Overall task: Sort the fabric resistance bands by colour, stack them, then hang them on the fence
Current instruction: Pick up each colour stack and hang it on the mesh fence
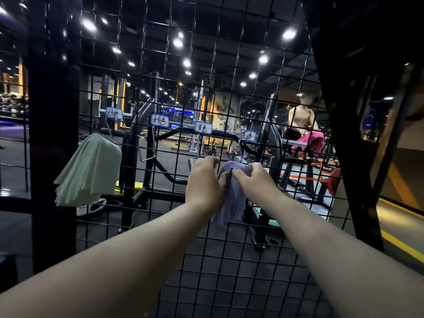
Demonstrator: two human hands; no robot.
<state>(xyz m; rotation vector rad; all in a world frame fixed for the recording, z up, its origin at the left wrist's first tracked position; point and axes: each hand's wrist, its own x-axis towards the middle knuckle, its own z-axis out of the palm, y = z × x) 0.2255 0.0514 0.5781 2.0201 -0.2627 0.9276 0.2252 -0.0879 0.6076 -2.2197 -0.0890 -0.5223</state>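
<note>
Two bare forearms rise from the 7 and 5 o'clock corners and converge just right of centre, wrists nearly level. The left hand (203, 180) is turned knuckles-up, its fingers curled over the upper left edge of a stack of purple bands (231, 198). The right hand (251, 179) comes in from the 3 o'clock side of the stack, thumb and curled fingers pinching its top fold. Between the two thumbs a dark hook tip (230, 170) pokes out at the crown of the stack, and the rest of the fabric hangs down between the wrists towards 6 o'clock. Whether the stack's weight already rests on the hook cannot be told. Just behind the hands stands the black wire fence (229, 271). At 9 o'clock a thick stack of green bands (89, 171) hangs from it, well apart from the hands. A row of handwritten paper labels (160, 120) runs across the mesh at 12 o'clock above the hands, with a bare metal hook (144, 157) under the second one. Beyond the fence, at 2 o'clock, a person (300, 120) stands among gym machines beside a pink towel (309, 140).
</note>
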